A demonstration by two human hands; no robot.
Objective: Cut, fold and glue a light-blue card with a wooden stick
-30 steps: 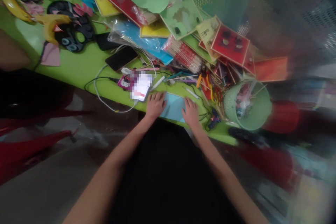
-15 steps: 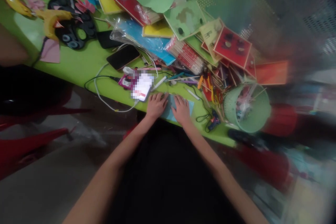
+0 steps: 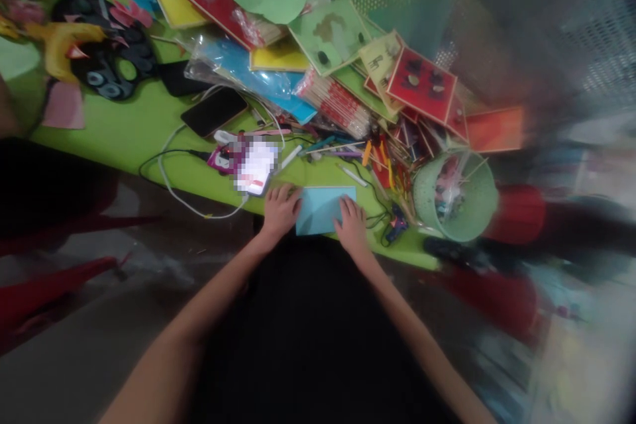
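Note:
A light blue sheet of paper (image 3: 318, 211) lies flat at the near edge of the green table (image 3: 124, 146). My left hand (image 3: 281, 212) rests at the sheet's left edge, fingers stretched out over the table. On the right part of the paper lies my right hand (image 3: 352, 222), its fingers spread and touching the surface. Neither hand grips anything. Just beyond my left hand is a phone with a lit screen (image 3: 257, 169), plugged into a white cable.
A dark phone (image 3: 213, 110) lies further back. Stacked craft cards (image 3: 422, 83) and bundled sticks (image 3: 338, 103) fill the far side. To the right are a glue gun (image 3: 396, 224) and a green basket (image 3: 487, 202). A white pen (image 3: 352, 176) lies beyond the paper.
My hands have moved apart, uncovering more of the blue paper between them. The whole view has shifted slightly, so the table's things appear further left.

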